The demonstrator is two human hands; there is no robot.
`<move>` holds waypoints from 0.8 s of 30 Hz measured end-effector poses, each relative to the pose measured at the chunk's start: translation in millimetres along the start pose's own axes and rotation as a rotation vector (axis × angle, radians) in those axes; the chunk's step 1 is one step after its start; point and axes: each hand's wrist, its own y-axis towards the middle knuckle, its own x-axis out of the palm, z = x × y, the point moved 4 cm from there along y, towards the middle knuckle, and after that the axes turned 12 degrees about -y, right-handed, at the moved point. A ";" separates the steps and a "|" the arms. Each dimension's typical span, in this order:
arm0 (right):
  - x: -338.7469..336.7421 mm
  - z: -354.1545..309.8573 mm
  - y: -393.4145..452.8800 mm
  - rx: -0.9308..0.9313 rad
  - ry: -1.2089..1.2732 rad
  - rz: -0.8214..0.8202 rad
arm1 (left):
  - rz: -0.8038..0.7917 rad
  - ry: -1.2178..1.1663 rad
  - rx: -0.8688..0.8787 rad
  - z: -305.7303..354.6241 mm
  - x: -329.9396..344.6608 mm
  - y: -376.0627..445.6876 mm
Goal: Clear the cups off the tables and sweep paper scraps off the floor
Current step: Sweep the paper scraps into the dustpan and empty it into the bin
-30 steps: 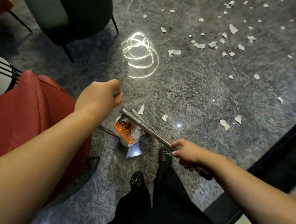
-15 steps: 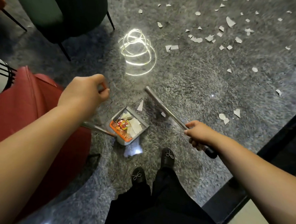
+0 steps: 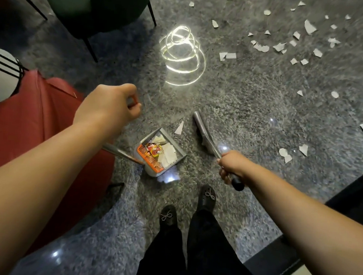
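My left hand [image 3: 110, 106] grips the top of the long metal handle of a grey dustpan [image 3: 176, 152], which stands on the dark speckled floor with paper and a red wrapper inside. My right hand [image 3: 231, 167] grips the broom handle [image 3: 237, 183] near its black end. The grey broom head [image 3: 200, 123] rests on the floor just right of the pan. One triangular paper scrap [image 3: 179, 127] lies between pan and broom head. Several more scraps [image 3: 260, 47] are scattered at the upper right, and a few [image 3: 286, 153] lie right of the broom.
A red armchair [image 3: 28, 117] stands close on my left and a dark green chair [image 3: 103, 7] stands further back. A round white table [image 3: 2, 71] shows at the left edge. A ceiling light's reflection [image 3: 181, 54] glares on the floor. A black floor strip [image 3: 319, 237] runs at the lower right. My feet [image 3: 168, 216] stand behind the pan.
The broom head has swung out from over the dustpan to the floor on its right. My right hand moved right with the handle. The dustpan stays in place.
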 end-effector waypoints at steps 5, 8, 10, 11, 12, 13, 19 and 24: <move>11.8 -24.4 9.2 -0.086 0.009 -0.031 | 0.012 0.022 0.023 3.9 2.6 3.5; 7.8 -34.6 10.9 -0.143 -0.133 -0.035 | 0.013 0.030 0.025 4.7 3.4 5.6; 3.9 -39.3 7.7 -0.148 -0.173 -0.067 | 0.022 0.033 0.034 5.6 4.1 6.7; 2.1 -41.4 5.8 -0.151 -0.203 -0.078 | 0.026 0.031 0.040 6.5 4.3 7.3; 0.5 -43.1 3.6 -0.156 -0.242 -0.086 | 0.026 0.029 0.044 7.1 4.6 8.0; -0.3 -43.9 1.9 -0.164 -0.274 -0.092 | 0.023 0.027 0.046 7.6 4.9 8.6; 7.1 -34.2 -14.5 -0.186 -0.353 -0.149 | -0.001 0.015 0.041 7.9 6.1 6.0; 21.0 -26.6 -30.1 -0.194 -0.336 -0.265 | -0.009 0.017 0.050 14.6 8.4 1.1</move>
